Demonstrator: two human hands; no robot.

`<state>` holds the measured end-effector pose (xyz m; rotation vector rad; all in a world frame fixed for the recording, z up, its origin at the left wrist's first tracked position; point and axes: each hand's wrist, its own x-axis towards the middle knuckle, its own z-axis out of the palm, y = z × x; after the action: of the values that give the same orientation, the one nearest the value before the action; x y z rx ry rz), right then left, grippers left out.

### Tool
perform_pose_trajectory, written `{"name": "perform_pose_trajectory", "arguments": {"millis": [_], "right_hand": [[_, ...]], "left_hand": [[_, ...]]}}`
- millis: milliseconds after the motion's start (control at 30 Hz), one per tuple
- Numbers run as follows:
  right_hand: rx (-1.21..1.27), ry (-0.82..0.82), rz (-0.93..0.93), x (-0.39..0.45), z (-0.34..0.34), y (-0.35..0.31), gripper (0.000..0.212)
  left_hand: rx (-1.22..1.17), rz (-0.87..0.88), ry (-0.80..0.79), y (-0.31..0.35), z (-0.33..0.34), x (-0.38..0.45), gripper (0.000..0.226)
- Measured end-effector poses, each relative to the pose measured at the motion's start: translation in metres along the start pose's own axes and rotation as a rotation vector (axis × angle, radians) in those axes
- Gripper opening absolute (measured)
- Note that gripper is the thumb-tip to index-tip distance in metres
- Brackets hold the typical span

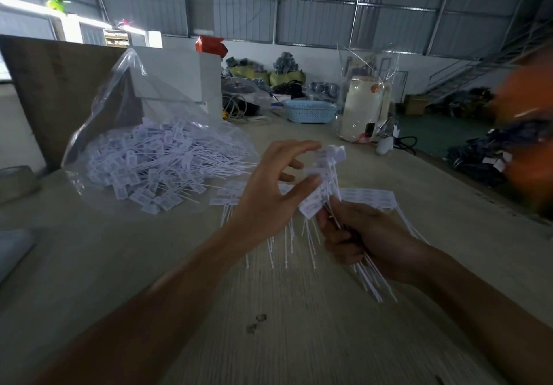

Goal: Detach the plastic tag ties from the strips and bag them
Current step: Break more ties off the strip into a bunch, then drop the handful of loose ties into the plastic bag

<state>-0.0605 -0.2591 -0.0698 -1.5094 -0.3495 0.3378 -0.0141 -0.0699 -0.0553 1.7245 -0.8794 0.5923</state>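
- Above the table (299, 309), right hand (368, 244) clenches a bundle of ties (324, 181) by the thin tails; tag heads fan up past the fist.
- Left hand (269, 193), fingers spread, thumb against the tag heads; whether it pinches one, cannot tell.
- Under the grip: strips (368, 197) lying flat, not yet separated.
- Left of the grip: open clear bag (119, 109), heaped with loose ties.
- Judgement: light, springy, slick plastic; best taken at the flat head, twisted off near the joint.

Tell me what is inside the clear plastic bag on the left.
The clear plastic bag holds a heap of loose white tag ties, tails pointing toward its open mouth. Whatever lies beneath the heap is covered.
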Motion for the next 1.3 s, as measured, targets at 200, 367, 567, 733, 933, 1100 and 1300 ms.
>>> {"name": "perform_pose_trajectory", "arguments": {"millis": [200, 367, 567, 733, 933, 1100, 1300], "right_hand": [[-0.029, -0.166, 0.036, -0.004, 0.006, -0.001, 0.044], [-0.243, -0.159, -0.101, -0.006, 0.009, 0.001, 0.029], [-0.285, 0.045, -0.156, -0.002, 0.017, 0.005, 0.022], [-0.129, 0.092, -0.144, 0.001, 0.022, 0.002, 0.033], [-0.736, 0.14, -0.233, 0.0, 0.022, -0.001, 0.022], [-1.132, 0.347, -0.284, 0.009, 0.013, 0.007, 0.026], [-1.294, 0.471, -0.329, 0.027, 0.012, -0.013, 0.021]], "left_hand": [[-0.169, -0.093, -0.191, 0.005, 0.004, -0.002, 0.052], [-0.076, -0.119, 0.053, 0.002, 0.023, -0.009, 0.036], [0.07, -0.064, 0.054, 0.0, 0.03, -0.011, 0.045], [0.093, -0.039, 0.186, -0.006, 0.027, -0.007, 0.028], [0.052, -0.174, 0.354, -0.019, 0.001, 0.003, 0.019], [-0.01, -0.322, 0.434, -0.031, -0.004, 0.009, 0.015], [-0.47, -0.537, 0.402, -0.053, -0.025, 0.009, 0.034]]}}
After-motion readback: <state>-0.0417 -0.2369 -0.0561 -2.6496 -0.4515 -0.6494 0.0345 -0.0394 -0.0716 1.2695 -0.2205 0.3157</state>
